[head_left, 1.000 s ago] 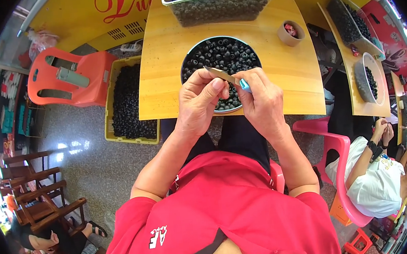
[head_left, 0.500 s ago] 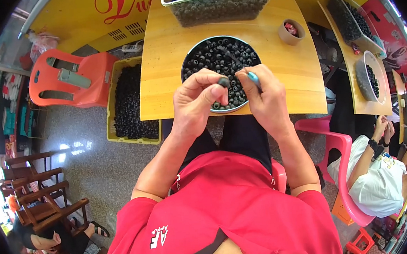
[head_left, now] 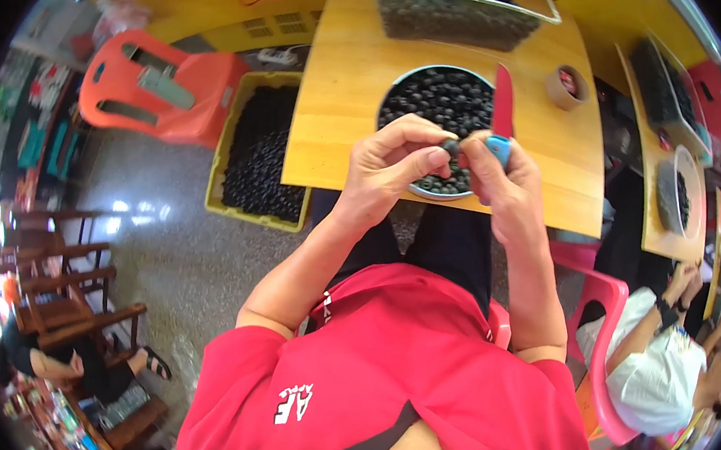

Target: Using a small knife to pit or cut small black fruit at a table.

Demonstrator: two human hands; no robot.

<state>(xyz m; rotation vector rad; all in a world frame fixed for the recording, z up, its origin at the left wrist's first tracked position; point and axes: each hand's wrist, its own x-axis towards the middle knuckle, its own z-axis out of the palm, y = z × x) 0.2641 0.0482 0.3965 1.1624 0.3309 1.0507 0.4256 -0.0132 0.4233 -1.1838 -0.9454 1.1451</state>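
My left hand point(head_left: 382, 172) pinches a small dark round piece point(head_left: 451, 146), hollow-looking like a bead or a shell, between thumb and fingertips. My right hand point(head_left: 507, 186) is closed around the blue handle of a small knife point(head_left: 502, 103), whose blade points up and away and shows red. The right thumb and fingertips meet the left ones at the piece. Both hands hover over the near part of a round basin point(head_left: 382, 103) filled with the same dark pieces point(head_left: 435, 94). Whether the right fingertips also grip the piece cannot be made out.
A wooden table point(head_left: 335, 124) carries the basin, a clear tub point(head_left: 454, 20) of dark pieces and a small cup point(head_left: 565, 89). On the floor at left stand a yellow crate point(head_left: 226, 181) of dark pieces and an orange chair point(head_left: 186, 90). Another person point(head_left: 657, 379) sits at right.
My hands have come together at the piece. The knife's blade has swung up and now shows red. The whole view has turned and shifted, moving the table rightward in it.
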